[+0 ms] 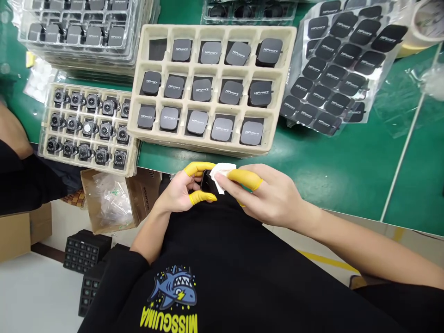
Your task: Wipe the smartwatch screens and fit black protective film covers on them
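Note:
Just past the table's front edge, my left hand [183,187] grips a dark smartwatch body [207,182] between fingers in yellow finger cots. My right hand [270,194], also wearing yellow finger cots, pinches a folded white cloth [224,172] and presses it against the watch's face. The cloth and fingers cover part of the watch. Directly beyond both hands lies a beige molded tray [215,69] of dark square pieces marked HiFuture, one to a compartment; its far left compartment holds no such piece.
Left of the beige tray, a second tray [85,127] holds several watch bodies, backs up. Clear plastic trays [79,51] are stacked behind it. Sheets of black HiFuture stickers [333,74] lie right, near a tape roll [428,23]. An open carton [111,199] stands below the table; another person's arm [14,134] is at left.

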Demonstrator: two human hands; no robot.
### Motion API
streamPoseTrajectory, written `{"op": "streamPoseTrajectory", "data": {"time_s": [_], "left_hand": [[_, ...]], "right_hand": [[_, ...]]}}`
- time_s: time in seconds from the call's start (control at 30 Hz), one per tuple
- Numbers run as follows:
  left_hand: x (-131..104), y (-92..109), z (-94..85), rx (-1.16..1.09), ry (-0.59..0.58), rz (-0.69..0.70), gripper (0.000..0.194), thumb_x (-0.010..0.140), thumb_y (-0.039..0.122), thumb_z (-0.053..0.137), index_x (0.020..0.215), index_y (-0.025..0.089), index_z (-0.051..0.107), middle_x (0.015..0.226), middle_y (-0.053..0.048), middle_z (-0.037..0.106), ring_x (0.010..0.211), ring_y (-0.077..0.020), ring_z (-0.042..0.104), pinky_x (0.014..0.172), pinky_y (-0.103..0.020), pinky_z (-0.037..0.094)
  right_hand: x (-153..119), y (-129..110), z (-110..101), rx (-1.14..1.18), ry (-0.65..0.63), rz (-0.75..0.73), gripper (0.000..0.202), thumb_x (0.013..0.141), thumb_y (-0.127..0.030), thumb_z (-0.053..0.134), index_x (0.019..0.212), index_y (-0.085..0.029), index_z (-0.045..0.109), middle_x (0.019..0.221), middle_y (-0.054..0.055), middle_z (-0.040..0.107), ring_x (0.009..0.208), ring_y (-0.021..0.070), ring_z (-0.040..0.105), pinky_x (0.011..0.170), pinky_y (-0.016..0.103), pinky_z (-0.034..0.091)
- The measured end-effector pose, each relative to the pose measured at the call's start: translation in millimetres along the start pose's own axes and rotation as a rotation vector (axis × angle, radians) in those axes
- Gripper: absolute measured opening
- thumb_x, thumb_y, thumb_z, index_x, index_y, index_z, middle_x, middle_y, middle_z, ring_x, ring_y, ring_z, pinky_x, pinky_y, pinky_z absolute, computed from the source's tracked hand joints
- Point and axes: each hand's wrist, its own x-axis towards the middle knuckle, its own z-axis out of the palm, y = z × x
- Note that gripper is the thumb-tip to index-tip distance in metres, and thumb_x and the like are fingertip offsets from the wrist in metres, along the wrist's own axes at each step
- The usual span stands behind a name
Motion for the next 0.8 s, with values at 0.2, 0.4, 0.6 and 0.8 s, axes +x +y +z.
{"op": "streamPoseTrajectory", "data": {"time_s": [0.2,0.4,0.6,0.8], "left_hand": [[4.0,-3.4,-0.8,0.012,-0.049,-0.073,0.075,0.083,0.053,0.101,0.142,0.023,0.067,0.116,-0.008,0.083,0.088,-0.0221,0.084,0.066,-0.026,0.068],[9.8,-11.4,-9.0,0.067,-0.008,-0.009,0.066,0.086,0.055,0.098,0.138,0.023,0.071,0.115,-0.008,0.082,0.093,-0.0228,0.084,0.078,-0.030,0.069],[-1.5,-11.1,-16.0,-0.069,0.046,0.045,0.067,0.082,0.041,0.103,0.139,0.024,0.072,0.102,-0.003,0.079,0.077,-0.0157,0.080,0.066,-0.024,0.069],[-4.7,0.4,-14.2,-0.002,0.050,0.068,0.073,0.076,0.038,0.107,0.139,0.023,0.074,0.114,-0.008,0.084,0.094,-0.0215,0.085,0.074,-0.025,0.070]], "right_hand": [[5.1,-0.6,3.6,0.087,-0.079,0.010,0.052,0.105,-0.008,0.067,0.157,-0.015,0.064,0.108,0.010,0.078,0.095,0.0254,0.069,0.074,0.039,0.057],[20.9,3.2,-1.9,0.190,-0.187,-0.114,0.035,0.112,-0.006,0.053,0.142,-0.015,0.070,0.098,0.007,0.074,0.085,0.0215,0.062,0.071,0.036,0.054],[-0.5,20.2,-23.4,0.190,-0.273,-0.023,0.042,0.110,-0.001,0.041,0.136,-0.019,0.070,0.098,0.008,0.074,0.081,0.0211,0.059,0.062,0.032,0.049],[-16.4,3.2,-19.8,0.180,-0.085,0.123,0.047,0.110,-0.007,0.051,0.148,-0.028,0.069,0.104,0.006,0.079,0.086,0.0221,0.069,0.070,0.036,0.056]]}}
